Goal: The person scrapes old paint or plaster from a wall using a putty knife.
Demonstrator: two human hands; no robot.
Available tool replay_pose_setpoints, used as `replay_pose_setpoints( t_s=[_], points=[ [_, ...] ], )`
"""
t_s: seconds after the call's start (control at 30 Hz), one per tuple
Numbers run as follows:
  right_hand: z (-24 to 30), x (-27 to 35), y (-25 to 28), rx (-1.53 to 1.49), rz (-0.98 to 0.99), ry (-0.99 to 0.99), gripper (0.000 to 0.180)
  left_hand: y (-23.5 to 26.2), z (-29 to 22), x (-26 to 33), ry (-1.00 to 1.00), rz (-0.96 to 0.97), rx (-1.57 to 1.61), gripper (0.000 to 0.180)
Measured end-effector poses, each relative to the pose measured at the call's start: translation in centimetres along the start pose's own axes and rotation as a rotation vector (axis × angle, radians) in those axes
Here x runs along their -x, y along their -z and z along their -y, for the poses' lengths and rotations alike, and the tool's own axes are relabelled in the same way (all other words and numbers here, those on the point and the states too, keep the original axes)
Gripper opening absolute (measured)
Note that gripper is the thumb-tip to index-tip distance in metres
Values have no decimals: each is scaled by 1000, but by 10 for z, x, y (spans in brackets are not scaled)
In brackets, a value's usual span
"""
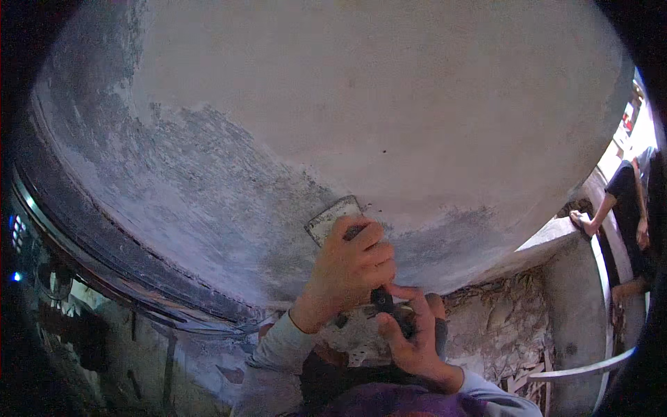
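A flat, squarish trowel (pixel 335 214) is gripped by the left hand (pixel 353 258) right up at the plaster surface (pixel 417 83), its pale plate smeared and edged in dark, fingers curled around a dark handle (pixel 354 232). Just below and to the right, a small, dark, hard-looking object (pixel 381 300) is held between thumb and fingers by the right hand (pixel 415 337); its kind cannot be told. Both hands are brought close together, the light grey sleeves (pixel 278 344) stretched back to the near side.

Across the far side, the plaster is spread smooth, beige and matt, marked by one tiny dark speck (pixel 384 151). Toward the left it is broken into a rough grey patch (pixel 208 149), streaked and flaky. The left side is bordered by a dark, curved edge (pixel 139 240). At near right, a crumbly, pitted wall (pixel 504 316) is seen beside a pale curved strip (pixel 583 372). Far over to the right, dark clothing is worn by another person (pixel 629 208).
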State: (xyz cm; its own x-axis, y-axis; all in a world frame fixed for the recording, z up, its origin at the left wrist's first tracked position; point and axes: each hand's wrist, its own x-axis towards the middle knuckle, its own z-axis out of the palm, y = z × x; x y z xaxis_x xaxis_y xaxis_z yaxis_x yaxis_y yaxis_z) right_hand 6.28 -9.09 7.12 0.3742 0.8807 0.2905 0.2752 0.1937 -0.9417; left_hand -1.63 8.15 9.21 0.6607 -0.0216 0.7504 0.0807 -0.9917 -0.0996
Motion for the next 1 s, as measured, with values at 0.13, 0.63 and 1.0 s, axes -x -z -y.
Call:
replay_pose_setpoints(
  t_s=[0.13,0.63,1.0],
  points=[
    [7,-11,-3,74,27,-74,35,9,3,-4,11,-36,-53,24],
    [-3,10,0,-75,38,-158,36,8,-8,-7,13,8,46,23],
    [-9,-16,-1,-81,35,-62,34,13,-2,-10,5,5,-12,22]
  ],
)
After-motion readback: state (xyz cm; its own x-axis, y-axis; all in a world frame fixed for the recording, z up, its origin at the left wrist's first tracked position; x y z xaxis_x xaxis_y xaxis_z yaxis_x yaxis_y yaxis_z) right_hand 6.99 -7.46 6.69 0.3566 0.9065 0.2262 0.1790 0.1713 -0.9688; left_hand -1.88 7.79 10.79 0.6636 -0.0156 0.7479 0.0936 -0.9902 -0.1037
